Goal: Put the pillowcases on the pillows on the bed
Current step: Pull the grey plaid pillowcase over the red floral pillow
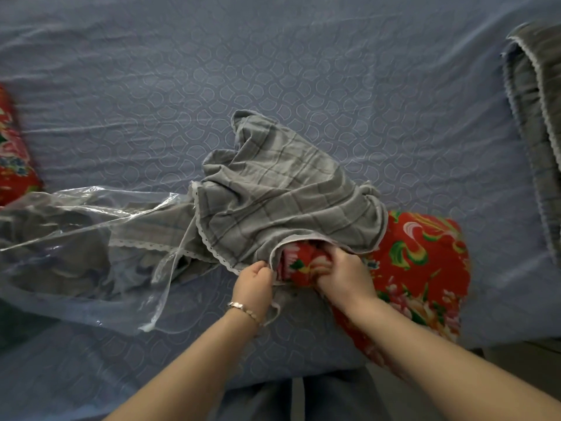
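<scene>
The left hand (pixel 253 287) pinches the pillowcase (pixel 282 189) hem open, and the right hand (pixel 343 278) grips a corner of the pillow (pixel 425 268) at its mouth. The pillow lies at four o'clock from the case. Stuffing looks barely begun, so the next move is likely to push the pillow toward eleven o'clock.

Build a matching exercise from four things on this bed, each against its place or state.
1 grey checked pillowcase
2 nearer red floral pillow
3 clear plastic bag
4 left hand

A pinches the pillowcase's opening
B lies left, grey fabric inside
C gripped by the right hand
D bunched at mid-bed

Pairs: 1-D, 2-C, 3-B, 4-A
</scene>
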`<state>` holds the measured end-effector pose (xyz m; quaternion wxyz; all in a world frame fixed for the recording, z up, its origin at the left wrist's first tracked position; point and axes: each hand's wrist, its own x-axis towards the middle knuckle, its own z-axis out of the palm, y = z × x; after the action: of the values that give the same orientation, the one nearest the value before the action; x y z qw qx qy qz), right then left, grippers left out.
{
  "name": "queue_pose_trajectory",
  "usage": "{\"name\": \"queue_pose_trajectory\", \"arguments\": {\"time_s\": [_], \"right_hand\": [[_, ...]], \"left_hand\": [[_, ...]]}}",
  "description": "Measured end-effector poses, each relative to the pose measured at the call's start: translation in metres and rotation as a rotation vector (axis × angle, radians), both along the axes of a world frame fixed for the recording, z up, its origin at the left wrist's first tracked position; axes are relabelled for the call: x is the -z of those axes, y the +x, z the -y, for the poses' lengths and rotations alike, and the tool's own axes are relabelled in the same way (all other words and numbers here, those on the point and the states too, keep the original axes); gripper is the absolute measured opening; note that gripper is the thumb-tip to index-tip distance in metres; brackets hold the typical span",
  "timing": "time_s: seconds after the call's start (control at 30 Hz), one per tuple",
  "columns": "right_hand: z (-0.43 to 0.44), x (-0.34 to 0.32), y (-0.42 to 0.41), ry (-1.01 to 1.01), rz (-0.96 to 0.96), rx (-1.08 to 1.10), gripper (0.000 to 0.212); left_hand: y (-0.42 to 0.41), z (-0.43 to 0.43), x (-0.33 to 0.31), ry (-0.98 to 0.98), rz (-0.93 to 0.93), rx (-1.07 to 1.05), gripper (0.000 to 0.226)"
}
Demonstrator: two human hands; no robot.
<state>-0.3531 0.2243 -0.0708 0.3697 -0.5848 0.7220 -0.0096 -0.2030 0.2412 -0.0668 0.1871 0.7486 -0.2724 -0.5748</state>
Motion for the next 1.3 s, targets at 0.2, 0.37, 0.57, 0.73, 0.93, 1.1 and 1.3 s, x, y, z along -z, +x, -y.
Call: {"name": "queue_pose_trajectory", "arguments": {"time_s": [0.2,0.37,0.57,0.73,0.93,1.1,1.3], "right_hand": [[0.032,-0.029,0.034,-0.205,0.362,0.357,0.02],[-0.015,-0.036,0.033,0.069,0.718,0.036,0.091],[0.017,-0.021,0.035,-0.186,0.349,0.262,0.037],[0.036,-0.033,0.003,-0.088,0.51,0.484,0.013],[0.06,-0.087,-0.027,0.037,0.714,0.498,0.01],[0.068,-0.142,-0.031,0.309,0.892,0.551,0.016],[0.089,-0.181,-0.07,0.621,1.052,0.585,0.035]], "left_hand": [[-0.019,0.01,-0.047,-0.274,-0.072,0.093,0.033],[-0.001,0.053,-0.059,-0.085,-0.114,0.173,0.027],[-0.004,0.094,-0.067,-0.056,-0.205,0.396,0.034],[0.026,0.09,-0.032,-0.044,0.374,-0.2,0.056],[-0.001,0.091,-0.022,0.404,-0.339,-0.423,0.04],[0.016,0.133,-0.063,0.092,-0.134,-0.577,0.071],[-0.034,0.18,-0.175,-0.354,-0.004,-0.589,0.072]]}}
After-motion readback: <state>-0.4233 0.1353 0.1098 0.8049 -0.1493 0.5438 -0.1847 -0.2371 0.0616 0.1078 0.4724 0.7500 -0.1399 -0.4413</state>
